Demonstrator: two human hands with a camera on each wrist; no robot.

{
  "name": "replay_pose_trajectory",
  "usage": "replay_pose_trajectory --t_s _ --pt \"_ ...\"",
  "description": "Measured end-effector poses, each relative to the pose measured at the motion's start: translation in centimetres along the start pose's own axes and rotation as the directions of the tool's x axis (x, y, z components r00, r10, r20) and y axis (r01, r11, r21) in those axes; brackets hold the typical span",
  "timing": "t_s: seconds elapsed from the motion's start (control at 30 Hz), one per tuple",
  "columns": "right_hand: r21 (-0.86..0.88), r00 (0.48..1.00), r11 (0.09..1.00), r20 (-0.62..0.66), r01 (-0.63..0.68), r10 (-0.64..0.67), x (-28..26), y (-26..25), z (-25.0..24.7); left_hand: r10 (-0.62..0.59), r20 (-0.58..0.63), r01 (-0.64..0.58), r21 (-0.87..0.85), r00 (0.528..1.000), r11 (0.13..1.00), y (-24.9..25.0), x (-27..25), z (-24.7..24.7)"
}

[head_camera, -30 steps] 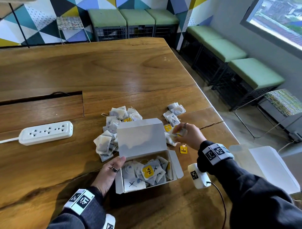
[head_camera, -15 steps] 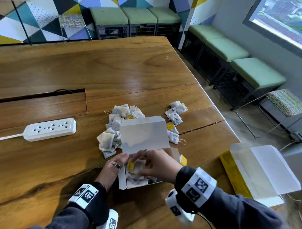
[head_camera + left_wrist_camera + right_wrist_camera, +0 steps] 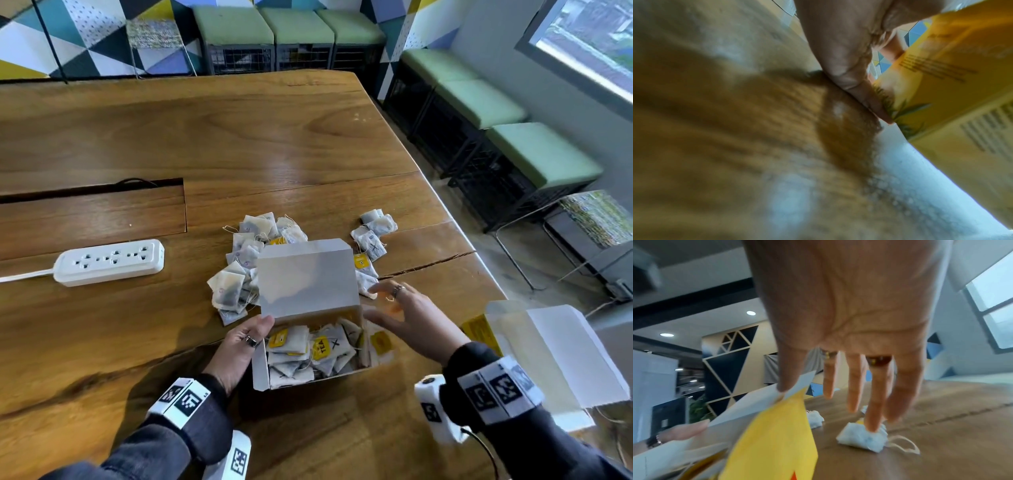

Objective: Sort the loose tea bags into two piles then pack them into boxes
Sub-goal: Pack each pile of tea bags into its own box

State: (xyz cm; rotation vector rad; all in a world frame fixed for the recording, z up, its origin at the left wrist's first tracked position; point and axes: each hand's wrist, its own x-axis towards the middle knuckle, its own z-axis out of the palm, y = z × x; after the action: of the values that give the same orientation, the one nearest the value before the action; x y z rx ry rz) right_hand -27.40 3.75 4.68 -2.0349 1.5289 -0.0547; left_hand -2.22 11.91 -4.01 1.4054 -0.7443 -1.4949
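Observation:
An open tea box (image 3: 305,277) stands near the table's front edge with its lid upright. Several tea bags (image 3: 308,349) with yellow tags fill it. My left hand (image 3: 253,335) grips the box's left end, thumb at the lid corner; the left wrist view shows my left hand (image 3: 849,65) against the box's yellow side (image 3: 941,81). My right hand (image 3: 371,303) hovers right of the box, fingers spread, holding nothing. In the right wrist view, my right hand (image 3: 828,407) points down at a loose tea bag (image 3: 861,438). Loose piles lie behind the box, left pile (image 3: 236,274) and right pile (image 3: 373,240).
A second open box (image 3: 548,353), yellow outside, sits at the table's right edge beside my right wrist. A white power strip (image 3: 109,262) lies at the left, with a cable slot (image 3: 92,219) behind it. Green stools (image 3: 541,154) line the wall beyond the table's edge.
My right hand carried a tea bag from the right pile into the box, let it go, and has now come out empty towards the right. The left hand stayed on the box.

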Motion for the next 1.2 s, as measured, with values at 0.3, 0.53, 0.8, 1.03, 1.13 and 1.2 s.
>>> replay_pose_trajectory --t_s 0.3,0.53,0.8,1.03,1.13,1.2 --pt "0.196 0.997 0.98 0.075 -0.026 0.011 -1.3 1.3 1.2 0.036 -0.014 -0.036 -0.013 0.999 0.999 -0.2 0.2 0.0" --pt "0.193 0.983 0.981 -0.175 -0.014 0.048 2.7 1.4 0.2 0.055 -0.015 -0.055 0.011 0.998 0.998 0.1 -0.2 0.2" --pt "0.113 0.971 0.967 -0.039 -0.229 0.234 9.8 3.4 2.0 0.095 -0.116 -0.085 0.088 0.989 0.992 0.7 0.0 -0.1" --pt "0.197 0.981 0.962 0.012 -0.192 0.193 9.4 2.4 2.1 0.058 -0.063 -0.055 0.054 0.996 0.997 0.7 -0.3 -0.2" --pt "0.276 0.993 0.956 -0.032 -0.102 0.115 7.6 1.8 1.3 0.042 -0.058 -0.04 0.038 0.997 0.998 0.6 -0.4 -0.3" --pt "0.391 0.99 0.92 -0.131 0.003 0.053 6.0 0.8 0.1 0.035 -0.047 -0.033 0.028 0.998 0.999 0.7 -0.4 -0.3"
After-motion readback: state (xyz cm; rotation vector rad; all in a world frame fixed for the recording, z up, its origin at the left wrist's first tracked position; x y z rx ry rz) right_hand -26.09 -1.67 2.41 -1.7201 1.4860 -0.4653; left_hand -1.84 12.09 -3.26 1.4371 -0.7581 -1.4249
